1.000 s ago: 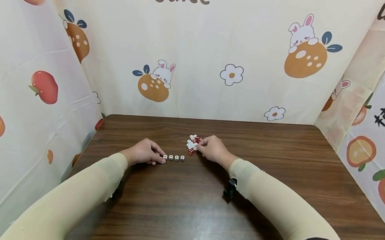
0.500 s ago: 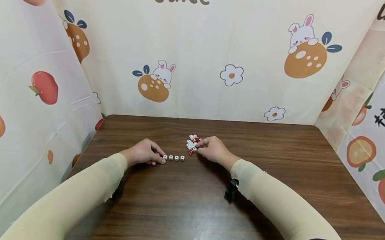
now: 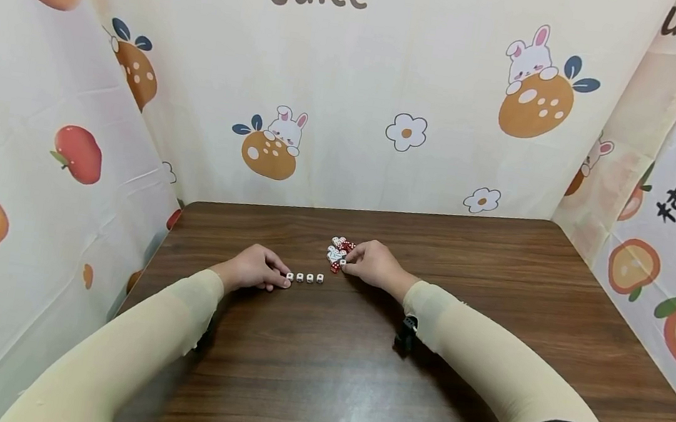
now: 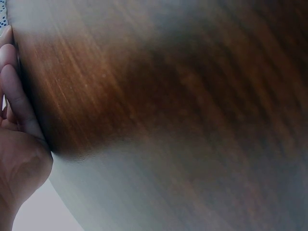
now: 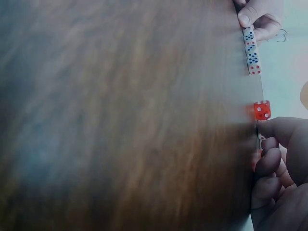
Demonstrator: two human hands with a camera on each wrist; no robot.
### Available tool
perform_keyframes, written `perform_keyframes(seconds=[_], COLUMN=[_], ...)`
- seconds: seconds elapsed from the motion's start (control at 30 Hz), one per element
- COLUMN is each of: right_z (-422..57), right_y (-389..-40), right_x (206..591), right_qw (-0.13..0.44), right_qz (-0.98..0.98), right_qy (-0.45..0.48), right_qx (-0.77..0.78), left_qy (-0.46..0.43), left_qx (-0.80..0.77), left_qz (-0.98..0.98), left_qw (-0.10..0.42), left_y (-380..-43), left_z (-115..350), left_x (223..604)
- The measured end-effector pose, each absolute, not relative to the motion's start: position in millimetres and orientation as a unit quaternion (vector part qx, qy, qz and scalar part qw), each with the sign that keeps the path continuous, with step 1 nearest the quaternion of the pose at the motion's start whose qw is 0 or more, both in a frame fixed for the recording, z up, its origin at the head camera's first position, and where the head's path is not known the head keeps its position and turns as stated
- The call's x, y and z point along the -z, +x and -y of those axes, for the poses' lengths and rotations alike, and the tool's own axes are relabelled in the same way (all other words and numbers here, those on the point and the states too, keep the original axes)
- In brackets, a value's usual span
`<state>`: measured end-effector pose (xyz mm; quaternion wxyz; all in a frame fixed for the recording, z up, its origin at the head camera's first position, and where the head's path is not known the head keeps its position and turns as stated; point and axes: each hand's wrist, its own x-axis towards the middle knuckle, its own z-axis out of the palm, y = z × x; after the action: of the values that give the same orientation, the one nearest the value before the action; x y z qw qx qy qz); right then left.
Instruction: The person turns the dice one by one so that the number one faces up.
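In the head view, small white dice [image 3: 310, 278] stand in a short, spaced row on the brown table. My left hand [image 3: 255, 268] pinches the white die [image 3: 290, 276] at the row's left end. A mixed heap of white and red dice [image 3: 335, 254] lies behind and right of the row. At its near right edge, my right hand [image 3: 372, 263] pinches a white die [image 3: 342, 262] between thumb and finger. A translucent red die [image 5: 262, 110] shows close to those fingertips in the right wrist view. The left wrist view catches only part of the left hand [image 4: 21, 125], without its die.
The wooden table [image 3: 315, 374] reaches back to a fabric backdrop [image 3: 358, 69] printed with fruit and rabbits. Similar cloth hangs along both sides. A black wrist device [image 3: 406, 334] sits under the right forearm.
The right hand shifts very slightly toward me, and the white die at its fingertips comes into clearer view at the heap's edge. The left hand and the row stay in place.
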<state>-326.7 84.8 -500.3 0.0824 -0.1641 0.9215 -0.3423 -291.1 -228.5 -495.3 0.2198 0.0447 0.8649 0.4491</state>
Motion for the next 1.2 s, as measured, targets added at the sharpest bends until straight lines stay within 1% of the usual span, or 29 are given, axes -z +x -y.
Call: perform_keyframes(seconds=[0.47,0.8,1.2], right_z=[-87,-94,-91], right_y=[-324,-321,-306], right_x=[501,504,506], right_qw=[0.080,0.093,0.115], right_qz=[-0.920,-0.899,-0.882], right_qy=[-0.163,-0.153,-0.197], right_qx=[0.348,0.400,0.413], left_qy=[0.044,0.044,0.047], left_qx=[-0.454,-0.452,-0.449], left_qz=[-0.863,-0.864,-0.865], left_qw=[0.219,0.218,0.218], left_y=[-292,-291,-291], left_z=[229,228,229], left_x=[498,496,496])
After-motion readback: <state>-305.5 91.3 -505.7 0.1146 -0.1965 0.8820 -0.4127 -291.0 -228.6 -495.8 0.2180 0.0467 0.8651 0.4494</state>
